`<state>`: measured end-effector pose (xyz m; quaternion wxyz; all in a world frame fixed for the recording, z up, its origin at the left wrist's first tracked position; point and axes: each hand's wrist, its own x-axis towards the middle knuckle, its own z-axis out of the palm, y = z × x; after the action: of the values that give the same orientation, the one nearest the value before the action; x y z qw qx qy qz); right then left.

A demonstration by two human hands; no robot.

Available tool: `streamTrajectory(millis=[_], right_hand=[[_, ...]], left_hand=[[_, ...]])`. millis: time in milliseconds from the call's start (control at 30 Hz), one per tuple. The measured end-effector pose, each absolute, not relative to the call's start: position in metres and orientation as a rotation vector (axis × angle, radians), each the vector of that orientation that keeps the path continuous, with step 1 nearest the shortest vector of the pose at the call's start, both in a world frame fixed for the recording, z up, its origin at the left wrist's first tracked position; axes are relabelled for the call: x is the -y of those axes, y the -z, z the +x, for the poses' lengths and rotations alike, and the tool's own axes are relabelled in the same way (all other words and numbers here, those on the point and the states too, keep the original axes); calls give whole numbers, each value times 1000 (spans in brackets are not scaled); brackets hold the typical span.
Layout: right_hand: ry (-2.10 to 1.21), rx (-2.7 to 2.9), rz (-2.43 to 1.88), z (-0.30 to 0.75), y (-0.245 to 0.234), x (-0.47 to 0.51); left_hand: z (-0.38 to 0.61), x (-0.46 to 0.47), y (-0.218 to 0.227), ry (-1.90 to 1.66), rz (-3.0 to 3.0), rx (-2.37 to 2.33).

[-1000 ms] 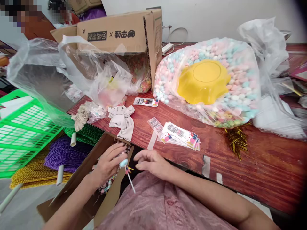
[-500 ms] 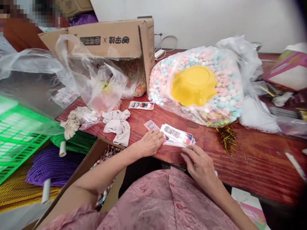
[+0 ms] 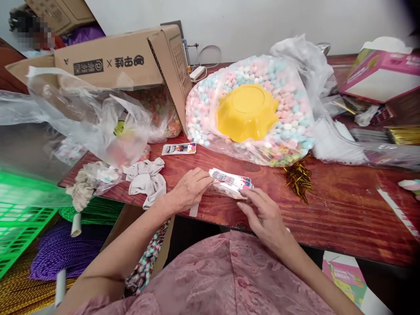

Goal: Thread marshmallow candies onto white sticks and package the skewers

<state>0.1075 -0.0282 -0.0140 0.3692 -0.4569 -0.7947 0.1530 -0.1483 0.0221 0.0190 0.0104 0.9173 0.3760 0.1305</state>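
Observation:
A small stack of white printed cards [image 3: 233,180] with colourful right ends lies on the red wood-grain table near its front edge. My left hand [image 3: 192,189] is at the left end of the stack, its fingers close together against the cards. At the right end, my right hand [image 3: 264,214] has its thumb and forefinger closed on the lower corner. The card edges sit slightly fanned out. Left of them, a separate printed pack [image 3: 179,149] rests on the table, and a crumpled pale cloth [image 3: 147,179] lies near my left forearm.
Behind the cards sits a clear bag of pastel pompoms [image 3: 200,105] with an upturned yellow bowl [image 3: 247,111] on it. A cardboard box [image 3: 114,61] and loose plastic bags [image 3: 108,118] stand left. Gold tinsel [image 3: 299,177] lies right. A green basket [image 3: 22,227] is lower left.
My left hand has drawn the loose clear printed piece out of its separate spot beside the stack. The cards now sit closer together between both hands. The view has shifted right.

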Motion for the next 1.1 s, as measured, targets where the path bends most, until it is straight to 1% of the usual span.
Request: streamTrajectory(millis=[100, 167, 300, 400, 467, 667, 733, 833, 1000, 1100], right_hand=[[-291, 2369, -1373, 93, 7, 8], [-274, 2582, -1500, 87, 7, 0], [-276, 2768, -1477, 88, 11, -3], [-300, 2811, -1397, 97, 11, 2], [-307, 2807, -1405, 102, 11, 6], [-298, 2800, -1416, 103, 15, 14], [-296, 2770, -1407, 103, 19, 15], [-387, 2618, -1372, 107, 23, 18], [-869, 1826, -1256, 120, 16, 21], [-1066, 1627, -1204, 119, 10, 19]], left_hand=[[-143, -28, -36, -94, 2893, -1242], [-139, -32, -38, -11, 2894, -1272], [-126, -42, -38, -178, 2923, -1173], [-114, -53, -44, -312, 2890, -1054], [-113, -64, -52, -364, 2832, -1053], [-144, -88, -67, -448, 2645, -1463], [-149, -83, -66, -448, 2584, -1533], [-136, -62, -59, -398, 2445, -1378], [-97, -40, -42, -325, 2052, -1032], [-83, -44, -35, -326, 1917, -922]])
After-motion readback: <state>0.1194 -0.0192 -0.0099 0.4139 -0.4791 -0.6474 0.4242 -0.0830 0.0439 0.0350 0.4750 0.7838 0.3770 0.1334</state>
